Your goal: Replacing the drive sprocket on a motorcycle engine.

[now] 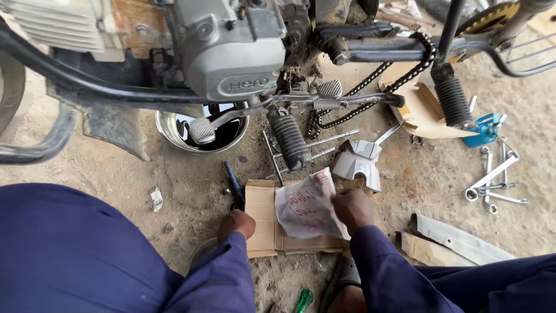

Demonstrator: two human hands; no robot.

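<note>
My right hand (354,208) grips a crumpled white plastic wrapper with red print (307,206), held above a flat piece of cardboard (262,217) on the ground. My left hand (236,223) is closed around the lower end of a dark-handled tool (234,185) that lies at the cardboard's left edge. Both arms wear dark blue sleeves. A grey plastic cover part (359,162) sits just beyond the wrapper.
A motorcycle engine (231,52) looms above, with footpegs (289,142), a loose chain (399,75) and a steel bowl of dark oil (168,130) beneath. Spanners (492,179) lie at right beside a blue object (483,130). A green-handled screwdriver (304,300) rests near my foot.
</note>
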